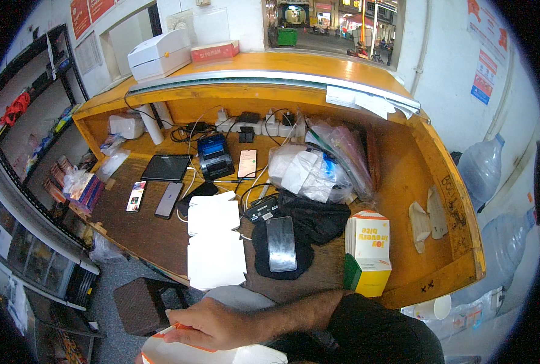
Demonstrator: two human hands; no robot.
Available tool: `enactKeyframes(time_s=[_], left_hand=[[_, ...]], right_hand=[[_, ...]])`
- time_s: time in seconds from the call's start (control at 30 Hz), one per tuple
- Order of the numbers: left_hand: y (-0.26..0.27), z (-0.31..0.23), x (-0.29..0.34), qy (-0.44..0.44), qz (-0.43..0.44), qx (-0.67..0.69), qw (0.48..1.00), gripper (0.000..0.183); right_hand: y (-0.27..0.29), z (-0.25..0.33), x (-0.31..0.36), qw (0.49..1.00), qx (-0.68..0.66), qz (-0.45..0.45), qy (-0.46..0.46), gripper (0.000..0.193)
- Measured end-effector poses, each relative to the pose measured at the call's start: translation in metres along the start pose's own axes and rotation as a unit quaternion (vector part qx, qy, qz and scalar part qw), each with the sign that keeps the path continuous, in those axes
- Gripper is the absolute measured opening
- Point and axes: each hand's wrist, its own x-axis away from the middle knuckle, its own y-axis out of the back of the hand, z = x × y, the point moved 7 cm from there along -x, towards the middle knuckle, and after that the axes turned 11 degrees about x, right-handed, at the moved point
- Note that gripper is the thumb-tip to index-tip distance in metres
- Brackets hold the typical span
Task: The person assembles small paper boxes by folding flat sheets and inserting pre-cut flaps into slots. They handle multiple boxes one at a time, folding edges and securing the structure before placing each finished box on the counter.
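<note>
My right hand (206,324) comes across from the lower right, its fingers closed on a white carton with orange edges (179,353) at the bottom edge. The thumb and fingers lie over the carton's upper edge. Of my left hand only a sliver (139,359) seems to show beside the carton's left end; its fingers are hidden. Just beyond, unfolded white carton blanks (216,261) lie flat at the desk's front edge. To the right stands a stack of printed cartons (367,236) in white, yellow and green.
A phone (281,244) rests on black cloth (318,218). Farther back are more phones (169,200), a tablet (165,168), a card terminal (216,156), cables and a filled plastic bag (309,173). A label printer (159,56) sits on the counter ledge. A brown stool (139,305) stands at left.
</note>
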Motion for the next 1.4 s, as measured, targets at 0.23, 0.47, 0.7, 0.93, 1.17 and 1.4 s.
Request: enactKeyframes(time_s=[0.23,0.47,0.7,0.93,1.17,1.4], left_hand=[[-0.023,-0.035,-0.019,-0.106,0.017,-0.185,0.977,0.061],[-0.016,-0.026,-0.022,-0.084,0.080,-0.179,0.977,0.050],[0.021,-0.041,-0.034,-0.202,-0.131,-0.233,0.942,0.037],[0.064,-0.072,-0.035,-0.299,-0.311,-0.333,0.838,0.042],[0.104,-0.046,-0.034,-0.238,-0.303,-0.296,0.874,0.050],[0.126,-0.034,-0.029,-0.127,-0.270,-0.275,0.914,0.052]], right_hand=[[-0.007,0.007,-0.001,0.992,-0.034,0.118,0.010,0.046],[-0.014,0.003,0.003,0.996,0.011,0.068,0.056,0.045],[-0.039,-0.037,0.001,0.958,-0.045,0.280,-0.049,0.055],[-0.070,-0.050,0.014,0.812,-0.454,0.249,-0.269,0.082],[-0.094,-0.046,0.027,0.682,-0.590,0.319,-0.291,0.090],[-0.101,-0.035,0.032,0.712,-0.566,0.338,-0.241,0.092]])
